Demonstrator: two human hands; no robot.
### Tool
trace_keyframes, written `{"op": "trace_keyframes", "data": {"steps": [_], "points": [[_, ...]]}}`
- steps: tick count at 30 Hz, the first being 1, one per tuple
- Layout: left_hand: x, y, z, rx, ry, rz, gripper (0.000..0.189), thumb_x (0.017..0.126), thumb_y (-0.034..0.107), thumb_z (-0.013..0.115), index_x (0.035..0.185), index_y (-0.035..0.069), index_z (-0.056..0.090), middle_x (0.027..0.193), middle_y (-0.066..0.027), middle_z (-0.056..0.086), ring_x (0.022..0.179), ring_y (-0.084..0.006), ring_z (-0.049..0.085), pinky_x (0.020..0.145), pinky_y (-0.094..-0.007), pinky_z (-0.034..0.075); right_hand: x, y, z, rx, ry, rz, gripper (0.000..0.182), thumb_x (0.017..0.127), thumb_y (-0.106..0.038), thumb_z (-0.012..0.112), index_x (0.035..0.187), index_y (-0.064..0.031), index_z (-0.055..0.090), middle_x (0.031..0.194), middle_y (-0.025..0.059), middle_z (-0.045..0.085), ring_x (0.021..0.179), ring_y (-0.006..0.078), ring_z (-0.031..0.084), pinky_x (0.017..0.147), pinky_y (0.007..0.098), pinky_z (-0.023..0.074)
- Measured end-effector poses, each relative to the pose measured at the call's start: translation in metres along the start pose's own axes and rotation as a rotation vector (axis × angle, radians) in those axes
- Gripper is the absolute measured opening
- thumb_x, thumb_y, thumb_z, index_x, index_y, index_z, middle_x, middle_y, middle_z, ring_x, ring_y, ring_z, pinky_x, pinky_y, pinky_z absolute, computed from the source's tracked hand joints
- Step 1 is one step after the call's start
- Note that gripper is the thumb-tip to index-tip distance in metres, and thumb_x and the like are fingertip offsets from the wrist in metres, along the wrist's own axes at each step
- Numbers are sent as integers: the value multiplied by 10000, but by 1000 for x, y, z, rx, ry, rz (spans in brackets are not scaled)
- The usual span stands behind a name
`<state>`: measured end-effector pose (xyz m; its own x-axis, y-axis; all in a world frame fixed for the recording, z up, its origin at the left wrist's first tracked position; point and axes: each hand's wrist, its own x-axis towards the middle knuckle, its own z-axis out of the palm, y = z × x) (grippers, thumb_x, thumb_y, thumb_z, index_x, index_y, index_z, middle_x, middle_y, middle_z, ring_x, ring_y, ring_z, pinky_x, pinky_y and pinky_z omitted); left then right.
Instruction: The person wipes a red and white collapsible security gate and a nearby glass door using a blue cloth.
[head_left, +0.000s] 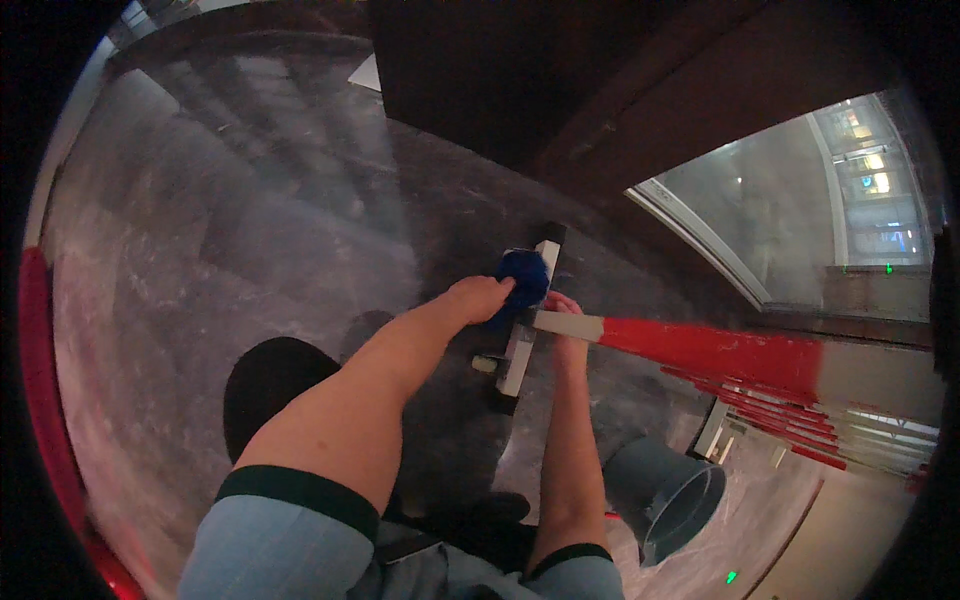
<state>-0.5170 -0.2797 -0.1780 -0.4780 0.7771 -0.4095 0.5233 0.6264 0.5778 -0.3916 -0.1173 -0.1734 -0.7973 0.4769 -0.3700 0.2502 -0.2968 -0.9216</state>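
A blue cloth (525, 277) is bunched in my left hand (480, 298), whose fingers press it against a white foot bar (516, 366) with black ends. This bar lies on the floor, at the foot of a red and white post (705, 349). My right hand (565, 306) is beside the foot bar, close to the cloth and partly hidden by the post; its grip cannot be made out. A small pale yellowish object (485, 364) sits at the left side of the bar.
At the lower right is a grey bucket (664, 491) with its mouth tilted towards the right. Red and white slats (780, 420) stand beyond the post. A large dark panel (487, 82) rises ahead, with a framed glass pane (757, 202) to its right.
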Motion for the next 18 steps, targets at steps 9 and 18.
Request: {"op": "trace_keyframes", "data": {"steps": [9, 18], "points": [[21, 5, -30, -258, 485, -120, 450, 851, 280, 577, 1266, 145, 467, 1212, -187, 523, 1103, -363, 519, 848, -456, 485, -2, 6, 1, 59, 36, 2, 286, 918, -236, 552, 1119, -38, 601, 913, 29, 625, 821, 105, 573, 726, 239, 470], [47, 18, -23, 152, 339, -94, 481, 800, 129, 624, 1253, 163, 466, 1194, -209, 505, 1093, -371, 514, 812, -421, 507, -14, 11, 4, 35, 70, -46, 309, 940, -256, 516, 1153, -39, 570, 974, 29, 602, 872, 118, 563, 773, 263, 465]]}}
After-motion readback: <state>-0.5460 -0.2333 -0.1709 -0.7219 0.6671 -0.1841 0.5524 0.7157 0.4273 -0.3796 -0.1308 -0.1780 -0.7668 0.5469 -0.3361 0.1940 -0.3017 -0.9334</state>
